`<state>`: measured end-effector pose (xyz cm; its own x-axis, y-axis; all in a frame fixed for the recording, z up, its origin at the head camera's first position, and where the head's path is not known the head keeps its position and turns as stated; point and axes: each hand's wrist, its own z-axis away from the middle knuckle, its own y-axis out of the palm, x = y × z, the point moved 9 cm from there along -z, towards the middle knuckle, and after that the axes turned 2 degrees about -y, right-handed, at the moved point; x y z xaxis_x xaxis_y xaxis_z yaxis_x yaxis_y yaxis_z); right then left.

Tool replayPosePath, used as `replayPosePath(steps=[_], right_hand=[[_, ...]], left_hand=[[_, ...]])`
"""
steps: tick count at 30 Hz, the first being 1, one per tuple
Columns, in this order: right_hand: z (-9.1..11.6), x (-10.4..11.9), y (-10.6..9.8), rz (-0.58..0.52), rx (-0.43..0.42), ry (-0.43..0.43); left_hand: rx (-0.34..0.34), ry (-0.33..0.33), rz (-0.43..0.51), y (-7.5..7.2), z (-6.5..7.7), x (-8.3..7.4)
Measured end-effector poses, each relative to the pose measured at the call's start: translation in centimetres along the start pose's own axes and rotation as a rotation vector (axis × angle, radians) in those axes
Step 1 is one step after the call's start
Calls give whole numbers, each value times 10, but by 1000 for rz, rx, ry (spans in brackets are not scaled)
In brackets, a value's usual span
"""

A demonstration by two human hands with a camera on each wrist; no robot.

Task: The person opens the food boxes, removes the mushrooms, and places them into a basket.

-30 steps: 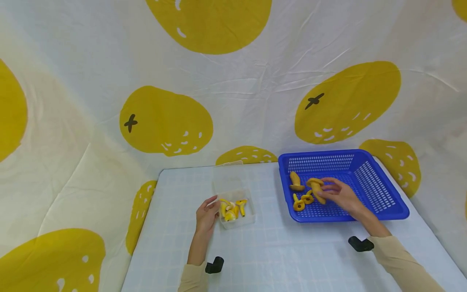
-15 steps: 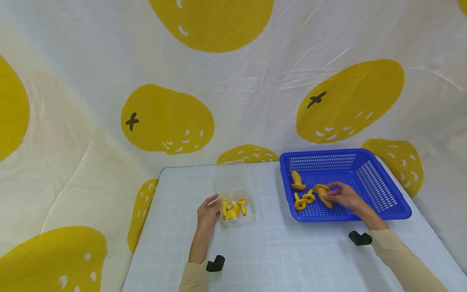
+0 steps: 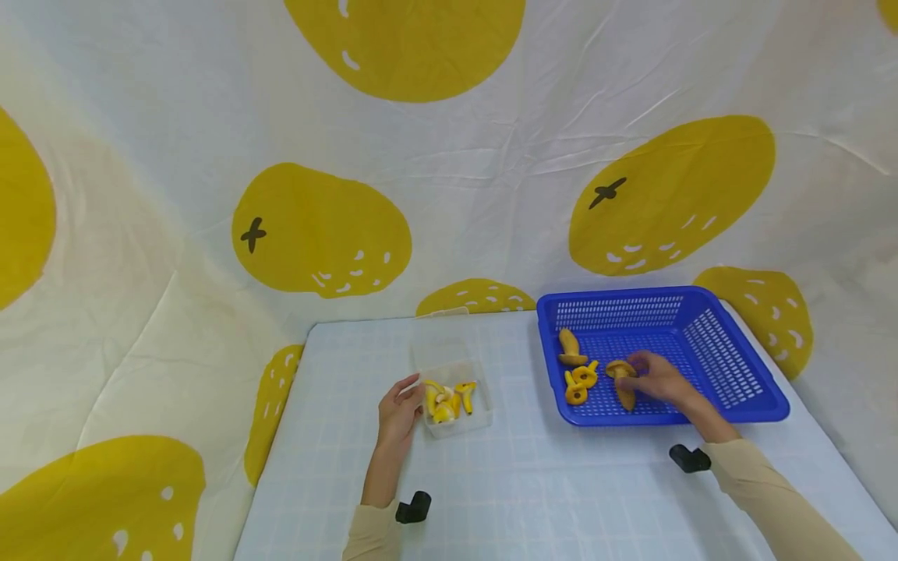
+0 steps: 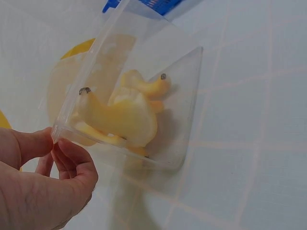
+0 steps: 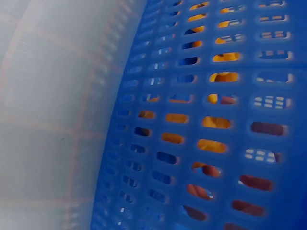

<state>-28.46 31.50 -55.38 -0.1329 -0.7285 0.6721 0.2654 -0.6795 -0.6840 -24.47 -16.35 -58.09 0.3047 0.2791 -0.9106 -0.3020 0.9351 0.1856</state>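
My left hand pinches the left rim of a clear plastic box, thumb above and fingers below in the left wrist view. Inside the box lie several yellow banana-like pieces with dark tips. Its clear lid stands folded open behind. At the right, my right hand holds a brownish-yellow mushroom low in the blue basket, cap away from me. Left of it in the basket are two small yellow mushrooms and another large mushroom. In the right wrist view the basket wall hides most of the hand.
Both containers stand on a table with a pale checked cloth. A white curtain with yellow fruit prints hangs directly behind. The basket sits close to the table's right and back edges.
My right hand has lowered the mushroom in the basket, turning its stem toward me. One small mushroom has shifted left, beside the other. My left hand has stayed at the box.
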Motion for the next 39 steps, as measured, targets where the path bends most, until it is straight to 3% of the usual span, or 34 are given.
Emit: replayPosePath(steps=[6, 12, 26, 39], right_hand=[[6, 25, -10, -6, -150, -132], [8, 44, -14, -28, -217, -195], [9, 96, -4, -104, -212, -270], [2, 134, 21, -170, -171, -306]], left_hand=[[-17, -5, -8, -2, 0, 0], [-6, 3, -6, -1, 2, -1], [-17, 9, -3, -2, 0, 1], [-21, 12, -27, -2, -1, 3]])
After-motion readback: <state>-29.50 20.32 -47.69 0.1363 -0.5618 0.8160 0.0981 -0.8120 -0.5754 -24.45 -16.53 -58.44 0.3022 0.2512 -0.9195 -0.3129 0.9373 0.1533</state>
